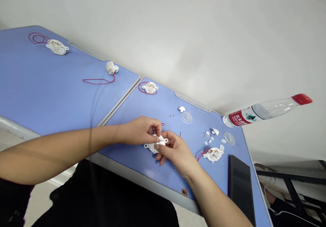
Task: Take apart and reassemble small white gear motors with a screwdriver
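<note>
Two bare hands meet over a white eared plastic housing [152, 148], held up close to the near edge of the blue bench [163, 172]. The left hand [142, 130] pinches with thumb and fingers at the housing's top; exactly which small piece is between them cannot be told. The right hand [175, 150] grips the other end, thumb on the face and fingers curled beneath.

The main risk is a slip: with both thumbs crowded on a small, uneven face, uneven pressure could tilt the housing and flick out a loose part, or crack one of the thin ears. A short bit of red wire [163, 124] shows just beyond the hands; if it belongs to this housing, a tug could strain its joint, though where it leads is hidden.

Tiny metal pieces [171, 115] lie loose beyond the hands, near a clear disc [187, 117], and a thin metal rod [180, 134] lies just beside the right hand; a sweeping knuckle could scatter them. Farther right, small white discs [206, 143] lie near a second wired housing [214, 155], so parts of the two units could get mixed. The right forearm passes near the black phone [241, 186], and an elbow swung outward could knock it towards the bench's side edge
</note>
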The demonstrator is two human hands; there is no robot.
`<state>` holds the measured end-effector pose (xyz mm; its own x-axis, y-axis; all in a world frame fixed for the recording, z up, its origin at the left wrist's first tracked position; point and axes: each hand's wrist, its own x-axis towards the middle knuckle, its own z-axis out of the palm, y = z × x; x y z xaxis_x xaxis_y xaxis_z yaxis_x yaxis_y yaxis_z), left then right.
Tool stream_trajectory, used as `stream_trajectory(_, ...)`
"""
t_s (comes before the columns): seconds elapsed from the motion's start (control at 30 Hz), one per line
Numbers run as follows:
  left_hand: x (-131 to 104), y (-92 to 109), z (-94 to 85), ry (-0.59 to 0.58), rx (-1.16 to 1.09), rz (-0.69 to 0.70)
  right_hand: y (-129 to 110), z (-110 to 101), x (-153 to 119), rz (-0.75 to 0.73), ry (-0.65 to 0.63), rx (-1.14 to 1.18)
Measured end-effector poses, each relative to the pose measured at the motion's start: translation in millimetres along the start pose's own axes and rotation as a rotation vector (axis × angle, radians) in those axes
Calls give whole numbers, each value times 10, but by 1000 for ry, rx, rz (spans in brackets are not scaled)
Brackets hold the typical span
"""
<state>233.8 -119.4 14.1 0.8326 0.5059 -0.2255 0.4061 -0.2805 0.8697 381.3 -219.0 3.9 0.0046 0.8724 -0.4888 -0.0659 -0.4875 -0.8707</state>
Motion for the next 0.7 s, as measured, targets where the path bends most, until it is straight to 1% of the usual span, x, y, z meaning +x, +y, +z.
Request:
stream_trajectory(0.17,9,-9,0,-9,-3,4,5,-3,1,3,6,-12)
stream_trajectory(0.33,24,-30,5,-6,-68,2,3,-8,1,-4,5,-20)
stream_trajectory(0.5,18,-21,-36,-51,-70,-1,-5,-8,-6,2,3,-7)
stream_trajectory(0.7,-9,20,-81,-91,-48,-44,-3,-6,-10,11,-5,1)
